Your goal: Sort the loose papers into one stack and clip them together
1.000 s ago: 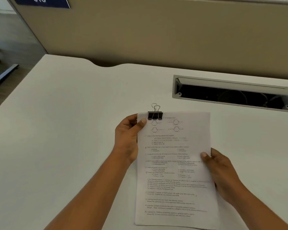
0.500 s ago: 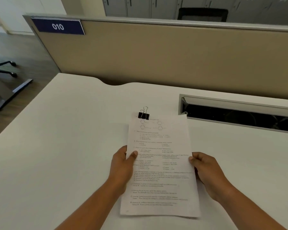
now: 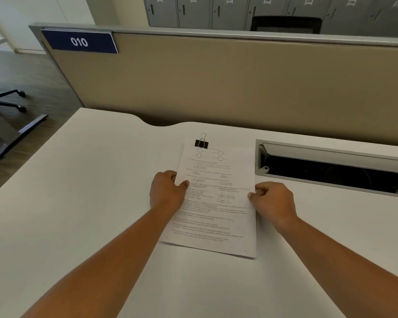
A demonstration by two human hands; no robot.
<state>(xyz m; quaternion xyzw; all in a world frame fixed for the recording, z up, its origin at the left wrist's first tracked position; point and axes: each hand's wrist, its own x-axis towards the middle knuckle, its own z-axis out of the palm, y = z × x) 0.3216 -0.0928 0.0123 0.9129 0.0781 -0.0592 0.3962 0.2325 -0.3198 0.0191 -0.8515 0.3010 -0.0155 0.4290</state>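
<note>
A smooth, matte white desk with a rounded far edge and a curved notch fills most of the view. Along its far side, toward twelve o'clock, a flat beige partition with a grey metal cap is seen. A long rectangular cable slot, grey-rimmed and dark inside with its flap raised, is set into the desktop at about two o'clock from the papers.

The stack of papers is found near the middle of the desk, its long axis running from six to twelve o'clock. The sheets are thin, white and printed with fine text and hexagonal diagrams. The near edge seems to rest on the desktop, though this cannot be told for certain.

The stack's nine-o'clock edge is pinched by the left hand, thumb laid on top and fingers curled at the edge. The three-o'clock edge is gripped likewise by the right hand.

A dark blue rectangular plate marked 010 is fixed to the partition at eleven o'clock.

A black binder clip with looped wire handles is clamped on the stack's far edge, near its eleven-o'clock corner.
</note>
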